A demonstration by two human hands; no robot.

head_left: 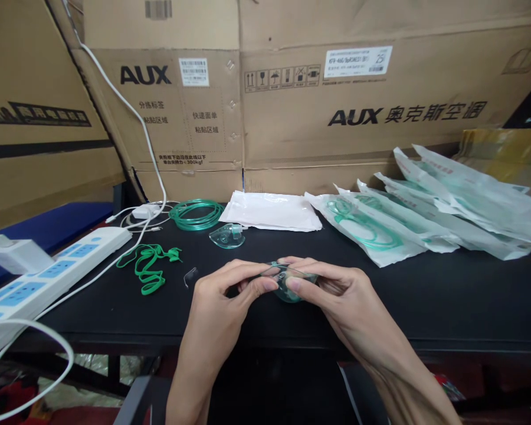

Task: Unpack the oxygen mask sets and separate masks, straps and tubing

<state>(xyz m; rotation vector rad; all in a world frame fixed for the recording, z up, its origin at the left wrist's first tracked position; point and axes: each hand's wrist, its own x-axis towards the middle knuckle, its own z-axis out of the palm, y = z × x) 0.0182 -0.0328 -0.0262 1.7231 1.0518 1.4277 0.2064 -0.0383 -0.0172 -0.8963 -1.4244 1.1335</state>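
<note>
My left hand (223,295) and my right hand (331,289) meet over the front of the black table (446,295). Both pinch a small clear greenish plastic mask piece (287,283) between fingertips; most of it is hidden by my fingers. A second clear mask (227,236) lies on the table behind my hands. A green elastic strap (148,265) lies to the left, and a coil of green tubing (197,213) sits farther back. A small clear clip (189,275) lies beside my left hand.
Several sealed bags with green tubing (425,206) are fanned out at the right. A flat white bag (272,211) lies at the back. A white power strip (44,277) with cables occupies the left. Cardboard boxes (336,100) wall off the back.
</note>
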